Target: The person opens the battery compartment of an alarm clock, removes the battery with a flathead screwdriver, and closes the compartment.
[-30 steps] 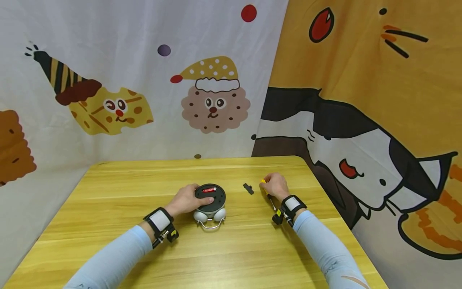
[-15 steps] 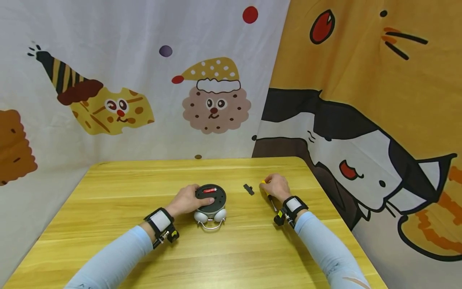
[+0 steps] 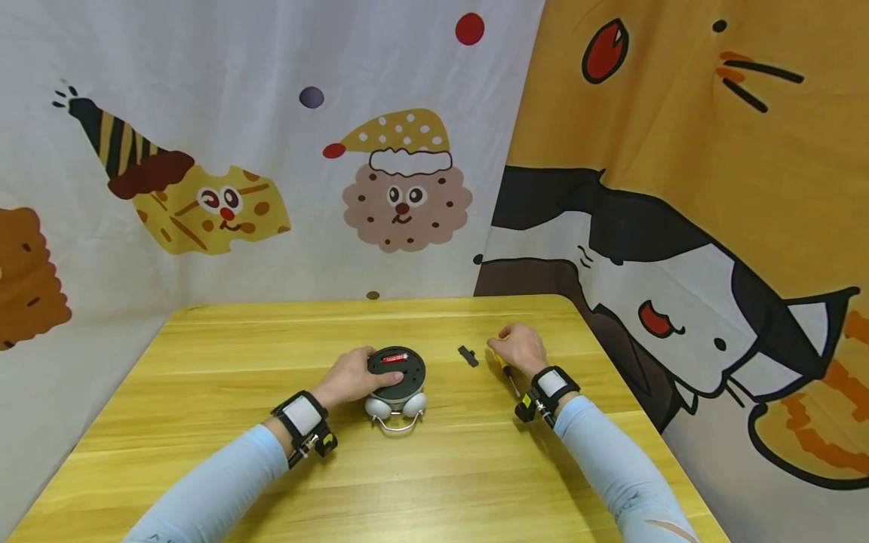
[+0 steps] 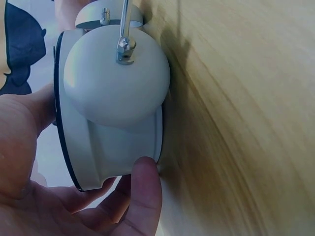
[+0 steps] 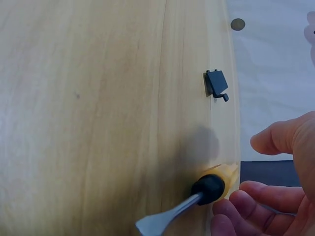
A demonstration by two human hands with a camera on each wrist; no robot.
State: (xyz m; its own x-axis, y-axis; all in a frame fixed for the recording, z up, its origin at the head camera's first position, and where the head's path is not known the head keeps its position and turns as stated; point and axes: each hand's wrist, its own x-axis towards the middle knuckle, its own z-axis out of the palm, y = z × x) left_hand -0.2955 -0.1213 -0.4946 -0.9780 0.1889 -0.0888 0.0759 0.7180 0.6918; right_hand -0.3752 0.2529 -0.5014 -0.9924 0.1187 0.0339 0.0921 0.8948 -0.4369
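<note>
My left hand (image 3: 349, 377) grips a white twin-bell alarm clock (image 4: 118, 88) lying with its back up, thumb across the black back panel (image 3: 387, 388) and fingers round the side. A red battery (image 3: 394, 358) shows in the slot of that panel. The bells and wire handle (image 3: 397, 427) point toward me. Farther right, my right hand (image 3: 521, 348) is over a flathead screwdriver (image 5: 209, 189) with a yellow and black handle, which lies on the table. In the right wrist view its thumb stands apart from the fingers, which are beside the handle.
A small black battery cover (image 3: 468, 356) lies on the wooden table (image 3: 380, 490) between the clock and the screwdriver. A printed cloth (image 3: 237, 279) hangs behind the table's far edge, and another runs along its right side.
The right hand's fingers have shifted slightly, and the yellow handle end that stuck out past them is now covered in the head view. The left hand and clock stay put.
</note>
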